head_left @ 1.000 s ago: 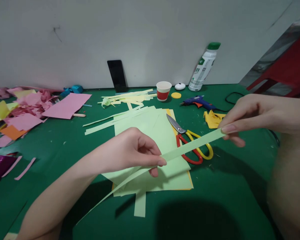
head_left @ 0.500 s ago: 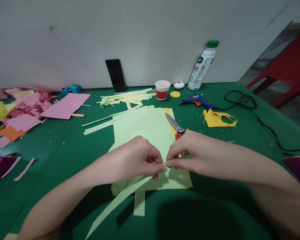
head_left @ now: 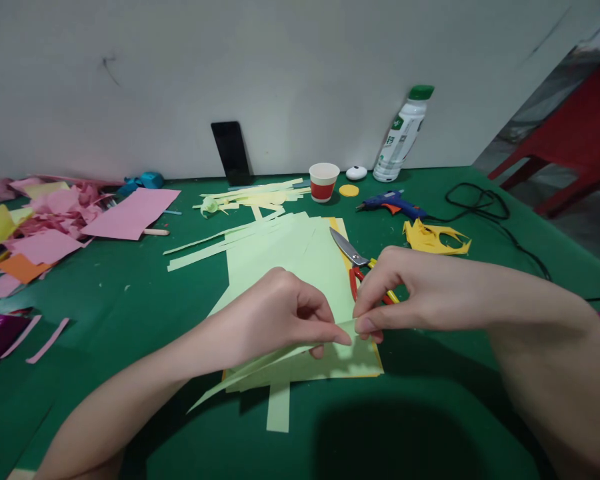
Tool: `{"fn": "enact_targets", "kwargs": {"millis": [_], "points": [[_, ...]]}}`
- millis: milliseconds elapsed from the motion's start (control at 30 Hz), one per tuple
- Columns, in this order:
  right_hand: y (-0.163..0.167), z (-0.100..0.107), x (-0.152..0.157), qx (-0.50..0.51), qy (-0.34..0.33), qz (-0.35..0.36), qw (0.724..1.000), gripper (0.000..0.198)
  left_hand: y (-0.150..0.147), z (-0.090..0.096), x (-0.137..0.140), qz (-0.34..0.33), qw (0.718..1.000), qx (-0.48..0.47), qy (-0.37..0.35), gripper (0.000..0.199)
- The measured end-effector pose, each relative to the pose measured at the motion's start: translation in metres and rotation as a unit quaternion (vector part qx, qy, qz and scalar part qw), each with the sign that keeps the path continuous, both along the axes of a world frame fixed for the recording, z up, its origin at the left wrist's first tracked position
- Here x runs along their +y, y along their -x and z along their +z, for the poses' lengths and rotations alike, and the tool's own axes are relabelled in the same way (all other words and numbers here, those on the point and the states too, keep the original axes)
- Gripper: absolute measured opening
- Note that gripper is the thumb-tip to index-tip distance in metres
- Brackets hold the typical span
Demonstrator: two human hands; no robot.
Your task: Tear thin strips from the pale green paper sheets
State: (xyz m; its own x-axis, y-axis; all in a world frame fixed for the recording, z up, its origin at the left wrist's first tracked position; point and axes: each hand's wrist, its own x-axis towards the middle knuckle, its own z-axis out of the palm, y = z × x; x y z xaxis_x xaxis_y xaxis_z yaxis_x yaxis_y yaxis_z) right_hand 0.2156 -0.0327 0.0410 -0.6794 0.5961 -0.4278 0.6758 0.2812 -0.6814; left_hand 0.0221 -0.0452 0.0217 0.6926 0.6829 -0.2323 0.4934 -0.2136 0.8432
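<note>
A pale green paper strip (head_left: 260, 364) is pinched by both hands above the table. My left hand (head_left: 293, 317) closes thumb and fingers on it, its long tail trailing down to the left. My right hand (head_left: 390, 300) pinches the strip's right end, a short span away. Beneath them lies a stack of light green paper sheets (head_left: 275, 260) with yellow edges showing below. Scissors (head_left: 351, 250) with red and yellow handles rest on the stack's right side, their handles partly hidden by my right hand. Another green strip (head_left: 279, 407) pokes out from the stack's near edge.
Behind the stack are paper strips (head_left: 260, 195), a paper cup (head_left: 323, 183), a phone (head_left: 231, 153) and a bottle (head_left: 403, 137) leaning on the wall. To the right lie a glue gun (head_left: 393, 203) with its cable and a yellow paper scrap (head_left: 435, 238). Pink paper (head_left: 135, 212) is piled left.
My right hand has moved right and slightly up with the strip's end. The strip has slid through my left hand, so its lower left tail is shorter and higher.
</note>
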Motion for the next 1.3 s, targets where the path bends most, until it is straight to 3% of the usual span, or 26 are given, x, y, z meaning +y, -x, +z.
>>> {"fn": "enact_targets", "kwargs": {"millis": [267, 533, 1067, 1300], "points": [[-0.003, 0.001, 0.0, -0.017, 0.002, -0.004, 1.0, 0.029, 0.0, -0.004, -0.001, 0.006, 0.999, -0.004, -0.05, 0.03], [-0.005, 0.0, 0.003, -0.022, -0.001, -0.004, 1.0, 0.028, 0.001, -0.005, 0.001, 0.006, 0.999, 0.008, -0.042, 0.029], [-0.028, 0.003, 0.013, -0.029, 0.002, -0.006, 1.0, 0.029, 0.005, -0.005, 0.014, 0.019, 0.984, -0.012, 0.179, 0.019], [-0.022, -0.003, 0.011, -0.052, -0.031, -0.012, 0.998, 0.027, 0.006, -0.006, 0.014, 0.009, 0.98, -0.011, 0.199, 0.017]]}}
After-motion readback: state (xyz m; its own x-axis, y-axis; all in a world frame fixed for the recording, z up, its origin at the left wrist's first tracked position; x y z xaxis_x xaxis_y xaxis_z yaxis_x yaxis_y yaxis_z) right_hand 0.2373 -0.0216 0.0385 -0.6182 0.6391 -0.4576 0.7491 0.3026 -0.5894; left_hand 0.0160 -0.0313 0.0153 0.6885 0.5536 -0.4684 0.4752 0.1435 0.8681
